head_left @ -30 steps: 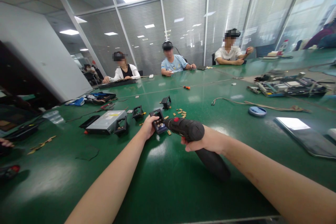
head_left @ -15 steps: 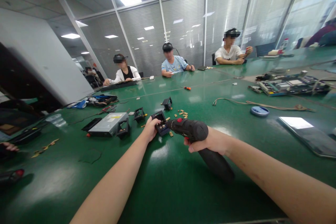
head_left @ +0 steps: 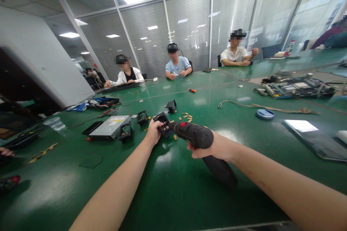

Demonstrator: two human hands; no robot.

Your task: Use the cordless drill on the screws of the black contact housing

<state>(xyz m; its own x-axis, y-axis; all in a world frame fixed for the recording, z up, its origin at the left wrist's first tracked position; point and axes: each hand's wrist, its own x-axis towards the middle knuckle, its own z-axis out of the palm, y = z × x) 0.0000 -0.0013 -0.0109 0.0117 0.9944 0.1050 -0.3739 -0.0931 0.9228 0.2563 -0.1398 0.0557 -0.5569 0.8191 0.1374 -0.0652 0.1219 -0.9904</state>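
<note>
My left hand is closed on the near left side of a black plastic housing, whose open face shows small metal parts inside. In my right hand is a black cordless screwdriver with a red button on top. Its nose points left at the housing, and I cannot make out whether the bit touches a screw. Small brass-coloured pieces lie scattered just beyond. Similar black housings stand nearby: one behind, another to the left, and a third beside a silver disc drive.
To the right are a blue round lid, a flat glossy tablet-like slab, a cable and a circuit board. A clear plastic cup stands left. Three people sit across the green table; another person's hand shows at the left edge.
The screwdriver's nose has come slightly closer to the housing and covers more of its right edge. The whole view has shifted a little. Across the table, the middle person's hands have drawn together.
</note>
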